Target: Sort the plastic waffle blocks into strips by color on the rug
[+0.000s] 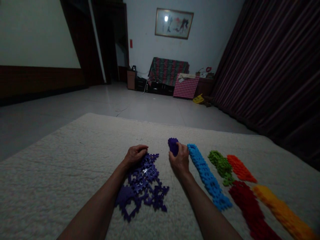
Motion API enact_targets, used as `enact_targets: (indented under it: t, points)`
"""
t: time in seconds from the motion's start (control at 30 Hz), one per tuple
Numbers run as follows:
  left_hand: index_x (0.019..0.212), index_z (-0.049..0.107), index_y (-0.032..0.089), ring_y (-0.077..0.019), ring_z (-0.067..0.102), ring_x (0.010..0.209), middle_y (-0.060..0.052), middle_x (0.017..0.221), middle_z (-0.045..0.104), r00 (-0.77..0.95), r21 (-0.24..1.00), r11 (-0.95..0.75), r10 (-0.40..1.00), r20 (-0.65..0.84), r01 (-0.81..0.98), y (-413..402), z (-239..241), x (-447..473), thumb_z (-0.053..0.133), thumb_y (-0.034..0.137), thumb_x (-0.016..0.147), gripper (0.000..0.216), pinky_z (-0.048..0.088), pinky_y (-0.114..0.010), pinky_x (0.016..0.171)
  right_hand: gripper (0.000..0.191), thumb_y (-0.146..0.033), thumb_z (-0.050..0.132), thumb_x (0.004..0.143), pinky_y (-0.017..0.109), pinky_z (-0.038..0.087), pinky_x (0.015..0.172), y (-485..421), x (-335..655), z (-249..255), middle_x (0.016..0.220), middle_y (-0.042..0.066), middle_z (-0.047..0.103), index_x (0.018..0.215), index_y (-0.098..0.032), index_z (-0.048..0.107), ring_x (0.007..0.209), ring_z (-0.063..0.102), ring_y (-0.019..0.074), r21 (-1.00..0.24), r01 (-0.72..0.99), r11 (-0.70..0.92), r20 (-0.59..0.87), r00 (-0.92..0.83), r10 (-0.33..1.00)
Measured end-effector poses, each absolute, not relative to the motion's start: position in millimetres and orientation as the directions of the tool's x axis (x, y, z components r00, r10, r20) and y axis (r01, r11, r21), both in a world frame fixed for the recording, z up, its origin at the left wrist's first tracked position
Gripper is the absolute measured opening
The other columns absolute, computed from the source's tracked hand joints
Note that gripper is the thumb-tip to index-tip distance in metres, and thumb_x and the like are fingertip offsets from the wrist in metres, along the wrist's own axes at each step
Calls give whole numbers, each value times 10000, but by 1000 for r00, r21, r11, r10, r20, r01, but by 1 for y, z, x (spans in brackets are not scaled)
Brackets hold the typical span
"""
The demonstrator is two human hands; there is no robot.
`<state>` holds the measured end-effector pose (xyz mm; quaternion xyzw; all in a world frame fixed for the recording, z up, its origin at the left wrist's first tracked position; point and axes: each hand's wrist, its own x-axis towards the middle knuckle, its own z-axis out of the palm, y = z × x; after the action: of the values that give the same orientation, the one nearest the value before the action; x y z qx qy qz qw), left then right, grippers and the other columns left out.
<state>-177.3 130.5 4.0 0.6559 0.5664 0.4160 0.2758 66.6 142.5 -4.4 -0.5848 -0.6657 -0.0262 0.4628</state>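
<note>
We Have Purple in Reach

Our right hand grasps the near end of a purple stack on the cream mat, left of the blue row. Our left hand rests, curled, over loose purple pieces; we cannot tell whether it grips one.

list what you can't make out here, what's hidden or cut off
Head view: the purple pieces beneath the left hand, covered by it.
Head view: the near right part of the purple stack, behind the right hand.
Head view: near ends of the dark red row and yellow row, cut off by the bottom edge.
Head view: the framed picture's fine details, too small.
</note>
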Motion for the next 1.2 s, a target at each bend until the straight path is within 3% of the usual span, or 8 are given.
enact_targets:
  t: [0.3, 0.5, 0.67, 0.73, 0.83, 0.93, 1.03, 1.2]
  points:
    - [1008, 766, 188, -231, 723, 954, -62, 1005, 783, 21, 834, -213, 972, 235, 510, 131, 3, -178, 558, 393, 771, 376, 551, -357, 928, 520, -305, 628, 784, 489, 456, 987, 148, 65, -6, 1206, 172, 510, 1269, -149, 527, 1166, 450, 325, -536, 808, 246, 574, 134, 808]
    - [1011, 768, 190, -237, 720, 956, -63, 1005, 783, 14, 843, -216, 971, 240, 492, 134, -1, -179, 577, 396, 758, 378, 544, -368, 934, 440, -342, 599, 832, 495, 430, 1023, 143, 63, -2, 1187, 147, 533, 1232, -167, 551, 1152, 485, 301, -560, 765, 319, 652, 169, 739]
    - [1008, 768, 180, -241, 725, 931, -71, 970, 786, 13, 866, -214, 972, 233, 452, 134, -1, -179, 595, 388, 748, 375, 556, -365, 898, 243, -209, 503, 869, 370, 518, 871, 131, 51, 0, 1028, 87, 625, 1079, -201, 625, 971, 603, 218, -576, 589, 567, 651, -88, 754]
    - [1004, 768, 179, -236, 728, 914, -71, 961, 787, 15, 875, -212, 973, 229, 436, 134, 0, -178, 590, 374, 751, 366, 561, -359, 887, 268, -160, 505, 832, 358, 522, 855, 127, 44, -3, 1015, 83, 652, 1061, -203, 637, 968, 616, 215, -556, 519, 649, 616, -267, 741]
    - [981, 774, 185, -231, 727, 918, -68, 960, 787, 8, 878, -221, 971, 240, 426, 134, 0, -178, 592, 357, 753, 338, 562, -349, 896, 425, -100, 520, 753, 412, 480, 958, 126, 37, -6, 1158, 108, 659, 1158, -185, 615, 1091, 590, 243, -504, 492, 710, 559, -441, 702]
    - [981, 774, 186, -221, 727, 915, -63, 949, 788, -4, 884, -225, 969, 249, 409, 135, -1, -178, 599, 341, 757, 324, 566, -330, 885, 460, -88, 539, 736, 439, 451, 980, 124, 36, -7, 1198, 102, 658, 1179, -189, 608, 1121, 571, 255, -488, 522, 699, 489, -500, 715]
    - [997, 768, 176, -211, 730, 880, -64, 930, 788, -21, 899, -209, 972, 235, 385, 136, -1, -177, 598, 316, 755, 328, 574, -316, 846, 302, -114, 548, 786, 423, 460, 925, 121, 36, -5, 1053, 78, 681, 1057, -203, 648, 1015, 592, 241, -473, 552, 687, 449, -520, 727]
    - [1017, 762, 162, -206, 731, 858, -78, 938, 787, -93, 913, -170, 971, 219, 372, 138, -1, -177, 584, 288, 762, 336, 573, -319, 832, 222, -148, 566, 820, 391, 490, 870, 118, 35, 3, 1007, 98, 641, 1027, -192, 634, 974, 584, 235, -513, 520, 683, 573, -385, 723]
